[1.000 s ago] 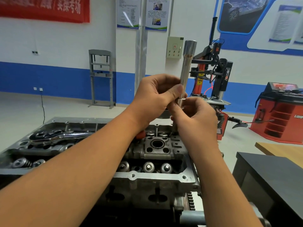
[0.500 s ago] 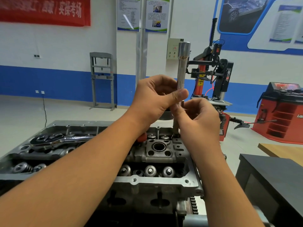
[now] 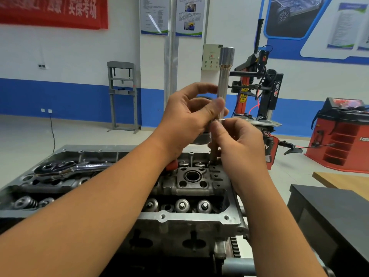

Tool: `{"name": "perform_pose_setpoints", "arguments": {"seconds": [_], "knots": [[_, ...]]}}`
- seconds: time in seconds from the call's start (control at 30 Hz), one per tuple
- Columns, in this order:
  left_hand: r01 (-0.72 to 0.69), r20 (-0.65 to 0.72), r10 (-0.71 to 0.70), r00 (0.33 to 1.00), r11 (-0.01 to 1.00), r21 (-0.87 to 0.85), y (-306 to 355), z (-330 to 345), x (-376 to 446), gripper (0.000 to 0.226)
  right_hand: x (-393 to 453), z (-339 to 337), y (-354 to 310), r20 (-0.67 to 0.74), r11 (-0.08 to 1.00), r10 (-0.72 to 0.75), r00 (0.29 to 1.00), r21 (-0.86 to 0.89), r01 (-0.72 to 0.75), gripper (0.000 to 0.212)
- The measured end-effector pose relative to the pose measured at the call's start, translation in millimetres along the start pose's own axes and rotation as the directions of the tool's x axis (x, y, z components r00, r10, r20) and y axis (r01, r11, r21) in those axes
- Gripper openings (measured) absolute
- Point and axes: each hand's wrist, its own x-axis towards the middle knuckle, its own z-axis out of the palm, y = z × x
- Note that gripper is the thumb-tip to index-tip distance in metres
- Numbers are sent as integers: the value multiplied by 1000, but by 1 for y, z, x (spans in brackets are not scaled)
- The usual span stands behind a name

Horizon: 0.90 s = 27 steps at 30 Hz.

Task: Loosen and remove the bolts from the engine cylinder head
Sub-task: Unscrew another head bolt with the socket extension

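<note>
At the far left, a chrome ratchet wrench [image 3: 65, 169] is seen lying flat in the open top of the engine cylinder head [image 3: 191, 218], its round head toward the left. Just below it, coiled valve springs [image 3: 26, 202] are seated in the near-left recess of the head. The head itself is shown as a grey, oil-darkened casting with a bolted flange along its near edge, resting low in the middle of the view. Toward the centre, three round valve caps [image 3: 181, 204] are lined up in the near trough, and a round bore [image 3: 192, 176] is set in the raised block behind them.

Above the head, the left hand [image 3: 187, 120] is raised, its thumb and curled fingers pinching the lower part of a long socket extension [image 3: 223, 84]. This polished steel shaft is held upright, with a wider socket end at the top. Just to its right and below, the right hand [image 3: 239, 144] is closed round a dark bolt [image 3: 214, 154] that stands upright beneath the extension, its lower end reaching the far right edge of the head. Whether the bolt is free of its hole cannot be told.

At the far right, a dark cabinet top [image 3: 329, 206] is seen beside the engine.
</note>
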Motion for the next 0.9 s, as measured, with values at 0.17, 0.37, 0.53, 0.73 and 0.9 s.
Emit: {"name": "perform_pose_setpoints", "arguments": {"seconds": [0.17,0.37,0.53,0.73,0.9], "knots": [[-14,8,14,1000,1000,-5,0,-1,0,24,1,-4,-1,74,985,51,996,159,-62,13],[-4,-45,4,999,1000,-1,0,0,0,20,3,-2,4,-38,997,-12,999,74,15,10],[32,-35,-34,999,997,-67,1,2,0,32,3,0,4,42,990,-3,999,144,-3,11],[-10,-101,13,995,999,31,-2,0,1,15,4,-2,9,-33,999,-19,999,47,21,16],[21,-18,-22,1000,999,-51,0,1,1,13,3,-3,3,34,987,40,999,152,-45,15]]}}
